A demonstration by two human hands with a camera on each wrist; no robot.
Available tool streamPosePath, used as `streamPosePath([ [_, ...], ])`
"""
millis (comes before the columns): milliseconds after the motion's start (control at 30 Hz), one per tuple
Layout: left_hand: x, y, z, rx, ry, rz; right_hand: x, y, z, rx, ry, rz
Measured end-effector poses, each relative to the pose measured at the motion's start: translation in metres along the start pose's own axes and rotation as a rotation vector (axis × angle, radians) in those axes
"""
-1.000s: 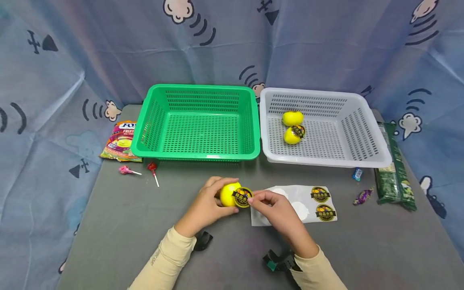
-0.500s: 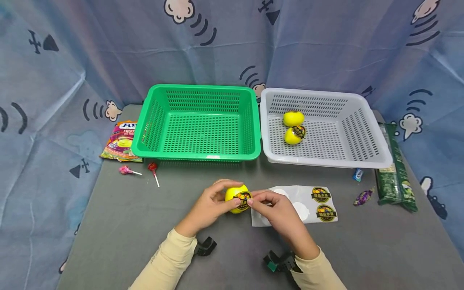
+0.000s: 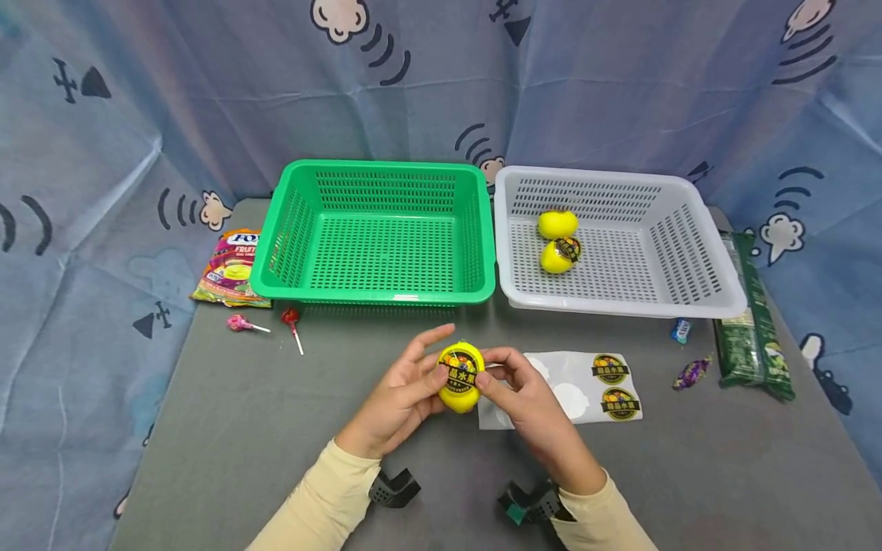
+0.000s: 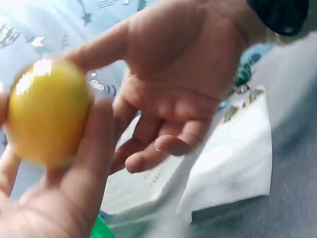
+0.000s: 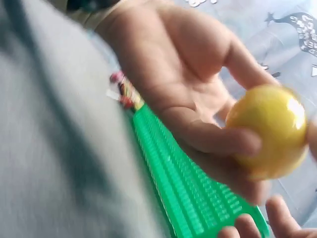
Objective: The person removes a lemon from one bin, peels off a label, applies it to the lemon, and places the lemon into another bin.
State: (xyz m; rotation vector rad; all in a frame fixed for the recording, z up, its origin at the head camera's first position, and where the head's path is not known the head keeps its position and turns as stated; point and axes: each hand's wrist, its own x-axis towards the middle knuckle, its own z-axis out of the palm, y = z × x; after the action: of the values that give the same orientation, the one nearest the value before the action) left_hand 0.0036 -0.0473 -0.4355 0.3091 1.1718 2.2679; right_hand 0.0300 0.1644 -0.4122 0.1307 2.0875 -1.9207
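Observation:
Both hands hold a yellow lemon (image 3: 458,402) upright over the table, its nub at the top. A round black-and-gold sticker (image 3: 460,367) lies on its side facing the head camera. My left hand (image 3: 403,394) grips the lemon from the left, thumb on the sticker's edge and index finger raised away. From the right, my right hand (image 3: 527,398) pinches it, thumb at the sticker's other edge. In the left wrist view the lemon (image 4: 47,119) shows its plain back, blurred. The right wrist view shows the lemon (image 5: 272,129) between the fingers, the sticker hidden.
A sticker sheet (image 3: 586,366) lies right of the hands. Behind stand a green basket (image 3: 372,297) and a white basket (image 3: 620,308) holding two lemons, one stickered. Lollipops (image 3: 237,323) and a candy bag (image 3: 230,268) lie left; wrapped candies (image 3: 691,374) and a green packet (image 3: 754,337) lie right.
The sticker, earlier pinched by the right hand with one side free, now lies on the lemon. The left hand has moved right and turned the lemon upright, its index finger lifting.

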Motion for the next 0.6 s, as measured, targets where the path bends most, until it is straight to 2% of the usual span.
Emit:
streamPosePath([
  [100, 0.001, -0.002, 0.005, 0.105, 0.117, 0.021, 0.0, 0.002, 0.002, -0.178, 0.096, -0.1],
  [167, 0.002, -0.004, 0.008, 0.199, 0.183, 0.052, 0.0, 0.004, 0.004, -0.296, 0.138, -0.203],
  [233, 0.003, -0.006, 0.011, 0.29, 0.221, 0.096, -0.002, 0.006, 0.006, -0.367, 0.15, -0.322],
  [300, 0.004, -0.009, 0.012, 0.384, 0.242, 0.141, -0.003, 0.006, 0.009, -0.393, 0.135, -0.383],
  [467, 0.003, -0.015, 0.014, 0.514, 0.242, 0.236, -0.005, 0.008, 0.016, -0.403, 0.106, -0.406],
  [600, 0.003, -0.018, 0.015, 0.527, 0.225, 0.28, -0.004, 0.009, 0.019, -0.367, 0.132, -0.413],
])
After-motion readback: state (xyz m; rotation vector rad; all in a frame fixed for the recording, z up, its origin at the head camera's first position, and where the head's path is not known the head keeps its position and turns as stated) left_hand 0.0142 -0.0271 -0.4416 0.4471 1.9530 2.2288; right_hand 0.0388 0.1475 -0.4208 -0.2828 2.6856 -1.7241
